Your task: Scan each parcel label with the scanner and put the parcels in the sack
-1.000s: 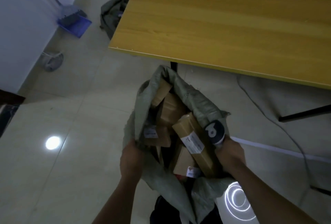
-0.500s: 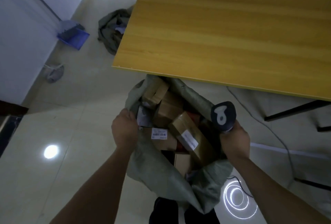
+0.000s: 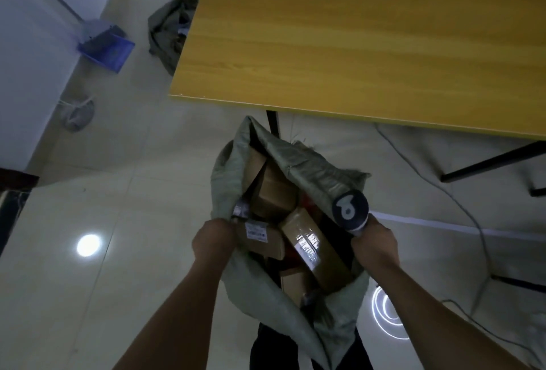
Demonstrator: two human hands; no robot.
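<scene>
A grey-green woven sack [image 3: 254, 290] stands open on the floor below me, just in front of the table. Several brown cardboard parcels fill it; a long parcel [image 3: 316, 254] with a white label lies on top, next to a smaller labelled parcel [image 3: 260, 239]. My left hand [image 3: 212, 244] grips the sack's left rim. My right hand [image 3: 373, 244] holds the dark scanner [image 3: 350, 210] upright and also pinches the sack's right rim.
A yellow wooden table [image 3: 369, 38] with black legs fills the upper right. A second crumpled sack [image 3: 171, 29] lies on the floor beyond the table's corner. A blue dustpan [image 3: 105, 49] rests by the wall at left. A grey cable [image 3: 472, 222] trails across the tiles at right.
Both hands have lifted the sack's rim and spread it wider apart. The parcels inside have shifted slightly. The scanner stays in my right hand.
</scene>
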